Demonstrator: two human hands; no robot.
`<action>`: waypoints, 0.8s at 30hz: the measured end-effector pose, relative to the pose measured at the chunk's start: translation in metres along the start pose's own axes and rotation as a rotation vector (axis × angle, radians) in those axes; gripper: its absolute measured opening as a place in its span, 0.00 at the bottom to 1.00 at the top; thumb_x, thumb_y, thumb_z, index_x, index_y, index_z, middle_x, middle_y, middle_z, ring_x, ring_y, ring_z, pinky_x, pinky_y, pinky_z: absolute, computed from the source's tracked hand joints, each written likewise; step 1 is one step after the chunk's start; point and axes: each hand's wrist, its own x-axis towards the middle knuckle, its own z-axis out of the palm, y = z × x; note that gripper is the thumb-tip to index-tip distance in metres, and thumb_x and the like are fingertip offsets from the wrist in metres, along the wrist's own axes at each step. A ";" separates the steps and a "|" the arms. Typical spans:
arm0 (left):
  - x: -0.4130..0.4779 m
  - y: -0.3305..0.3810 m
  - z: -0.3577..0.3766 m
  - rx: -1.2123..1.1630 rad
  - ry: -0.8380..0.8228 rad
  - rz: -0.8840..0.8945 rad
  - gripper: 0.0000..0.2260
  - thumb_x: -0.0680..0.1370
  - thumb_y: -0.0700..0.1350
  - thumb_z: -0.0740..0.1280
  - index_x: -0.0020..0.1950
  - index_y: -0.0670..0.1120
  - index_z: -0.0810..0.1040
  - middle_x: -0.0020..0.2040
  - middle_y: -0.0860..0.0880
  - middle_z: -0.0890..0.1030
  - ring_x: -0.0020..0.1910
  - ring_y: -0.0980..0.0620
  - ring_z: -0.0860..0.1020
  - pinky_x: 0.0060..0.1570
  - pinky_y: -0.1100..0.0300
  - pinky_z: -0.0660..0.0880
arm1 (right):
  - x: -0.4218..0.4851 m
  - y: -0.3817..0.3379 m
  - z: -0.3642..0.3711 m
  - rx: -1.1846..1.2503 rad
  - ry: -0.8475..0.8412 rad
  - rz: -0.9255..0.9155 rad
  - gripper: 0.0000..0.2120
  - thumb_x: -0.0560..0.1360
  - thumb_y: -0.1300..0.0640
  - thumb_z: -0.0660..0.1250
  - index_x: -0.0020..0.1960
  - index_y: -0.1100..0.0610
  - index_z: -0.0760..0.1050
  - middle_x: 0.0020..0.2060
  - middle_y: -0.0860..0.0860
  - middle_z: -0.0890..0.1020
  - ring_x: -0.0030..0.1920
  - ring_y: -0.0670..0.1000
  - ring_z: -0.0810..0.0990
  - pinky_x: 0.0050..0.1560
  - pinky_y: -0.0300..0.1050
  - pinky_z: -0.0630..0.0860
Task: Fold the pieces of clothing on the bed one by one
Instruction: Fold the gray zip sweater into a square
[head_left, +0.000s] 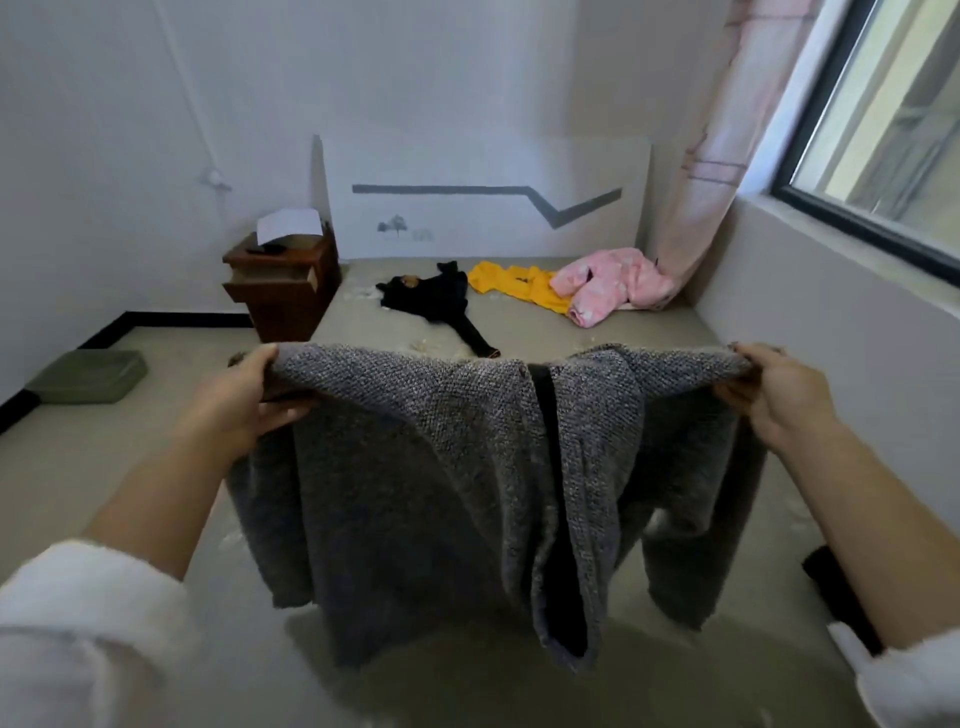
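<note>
Currently a grey coarse-knit woollen cardigan is held up by its top edge above the near end of the beige bare-mattress bed. It is spread wide and hangs free. The left hand is curled round one upper corner and the right hand is clenched on the other, so both are closed on cloth. The step is judged to be the opening-out of the first piece. Next, the piece likely needs to be laid flat on the bed and smoothed, since the thick, heavy knit sags and its front slit gapes. A black thin long-sleeved garment, a yellow crumpled cloth garment and a pink fluffy fleece garment are left unfolded near the headboard.
</note>
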 end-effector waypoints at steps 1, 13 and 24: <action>0.008 0.000 0.007 0.000 -0.028 -0.055 0.17 0.82 0.52 0.59 0.65 0.43 0.72 0.60 0.41 0.77 0.53 0.43 0.79 0.42 0.55 0.80 | 0.005 0.004 0.008 -0.030 -0.022 0.012 0.07 0.80 0.58 0.61 0.42 0.53 0.71 0.34 0.50 0.80 0.32 0.48 0.79 0.30 0.41 0.79; 0.066 0.072 0.087 -0.509 -0.329 0.125 0.17 0.80 0.44 0.61 0.68 0.42 0.69 0.63 0.43 0.76 0.56 0.46 0.78 0.47 0.52 0.79 | 0.065 -0.046 0.082 0.105 -0.206 -0.155 0.05 0.82 0.52 0.57 0.54 0.50 0.70 0.52 0.50 0.79 0.51 0.53 0.80 0.53 0.61 0.76; 0.038 -0.070 0.007 -0.199 -0.010 -0.160 0.08 0.81 0.40 0.58 0.43 0.44 0.73 0.41 0.47 0.76 0.32 0.55 0.81 0.31 0.64 0.80 | 0.007 0.053 -0.009 0.043 -0.253 0.052 0.11 0.80 0.55 0.60 0.49 0.52 0.81 0.49 0.51 0.84 0.48 0.48 0.84 0.42 0.45 0.82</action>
